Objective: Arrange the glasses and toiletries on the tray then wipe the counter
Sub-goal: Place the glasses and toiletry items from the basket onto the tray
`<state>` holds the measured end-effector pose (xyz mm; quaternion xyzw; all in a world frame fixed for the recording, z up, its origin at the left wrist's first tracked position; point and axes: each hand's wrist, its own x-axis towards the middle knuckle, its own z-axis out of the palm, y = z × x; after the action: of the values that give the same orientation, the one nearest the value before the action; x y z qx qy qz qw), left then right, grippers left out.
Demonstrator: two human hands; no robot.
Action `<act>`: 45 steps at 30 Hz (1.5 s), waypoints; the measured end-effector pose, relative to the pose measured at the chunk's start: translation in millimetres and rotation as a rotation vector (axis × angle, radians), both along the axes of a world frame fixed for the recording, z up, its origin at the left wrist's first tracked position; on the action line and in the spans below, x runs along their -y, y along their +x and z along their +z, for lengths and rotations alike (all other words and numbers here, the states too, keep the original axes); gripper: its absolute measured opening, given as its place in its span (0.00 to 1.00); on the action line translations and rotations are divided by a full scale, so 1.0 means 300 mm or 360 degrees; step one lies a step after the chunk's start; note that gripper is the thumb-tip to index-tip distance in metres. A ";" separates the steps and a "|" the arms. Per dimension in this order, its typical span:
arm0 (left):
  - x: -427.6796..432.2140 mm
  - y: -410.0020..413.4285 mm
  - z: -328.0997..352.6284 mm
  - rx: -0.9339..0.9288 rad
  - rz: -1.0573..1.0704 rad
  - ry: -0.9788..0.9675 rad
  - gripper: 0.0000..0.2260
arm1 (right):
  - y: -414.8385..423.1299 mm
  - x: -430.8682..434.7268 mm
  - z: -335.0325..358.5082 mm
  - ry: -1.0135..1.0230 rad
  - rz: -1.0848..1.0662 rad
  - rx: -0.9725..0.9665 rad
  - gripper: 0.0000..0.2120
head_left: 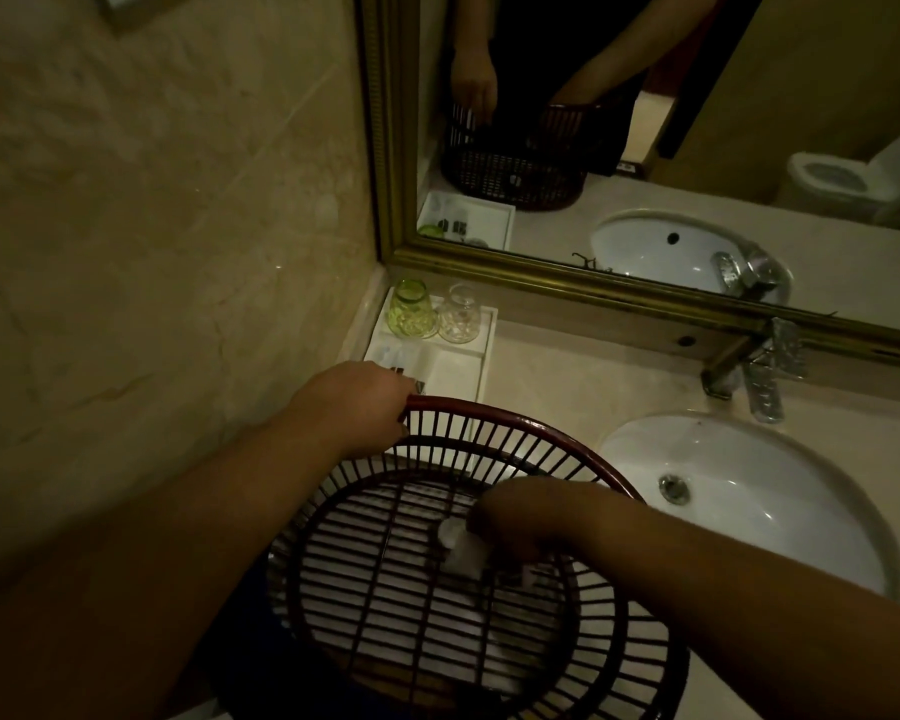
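A dim bathroom counter seen from above, from the wearer's own eye level. At far left a beige marble wall meets the counter corner. Just right of it, tucked against the wall and under a gold-framed mirror (593, 288), sits a white tray (484, 356). At its back edge stand two upturned glasses, touching or nearly so: a green glass (412, 310) on the left and a clear glass (459, 315) beside it. Small dark-labelled toiletries (409, 379) lie at the tray's near end, partly hidden. The left hand (357, 407) curls its fingers over the far rim of a dark red slatted basket (437, 553), steadying it in front of the tray. Further right, the right hand (520, 517) reaches down inside the basket and is closed around a small white item (461, 550), possibly a wrapped toiletry; the fingers are hidden beneath the hand, so exactly how they pinch it cannot be told. Right of the basket is an oval white sink (801, 511) with a chrome tap (765, 376) behind it. The step in hand appears to be fetching a toiletry for the tray. To do it well, the left hand should hold the basket level while the right lifts the item straight up clear of the slats, then carries it over the rim to the bare white patch at the tray's right, well short of the glasses so neither is knocked. The counter wipe looks yet to come.
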<state>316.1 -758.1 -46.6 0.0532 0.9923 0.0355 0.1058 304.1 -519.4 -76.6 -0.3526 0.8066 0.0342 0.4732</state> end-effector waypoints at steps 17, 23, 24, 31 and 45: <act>-0.007 0.009 0.006 0.0028 0.0045 0.0029 0.08 | -0.231 0.095 0.364 -0.1638 -0.1324 0.0216 0.09; 0.003 0.004 -0.011 0.0004 0.0019 0.0057 0.07 | -0.418 0.159 0.185 -0.1319 -0.1463 0.0033 0.03; 0.004 0.001 -0.014 0.0004 0.0019 0.0051 0.07 | -0.445 0.164 0.146 -0.1234 -0.1428 -0.0001 0.03; 0.010 -0.002 -0.030 -0.0019 -0.0021 0.0035 0.07 | -0.560 0.195 -0.086 -0.0781 -0.1287 -0.0004 0.07; 0.017 -0.002 -0.054 -0.0070 -0.0031 0.0036 0.07 | -0.545 0.201 -0.207 -0.0304 -0.1184 0.0366 0.12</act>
<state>315.5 -763.3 -62.6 0.0649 0.9934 0.0446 0.0836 140.7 -579.9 -138.7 -0.0805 0.8206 -0.2544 0.5055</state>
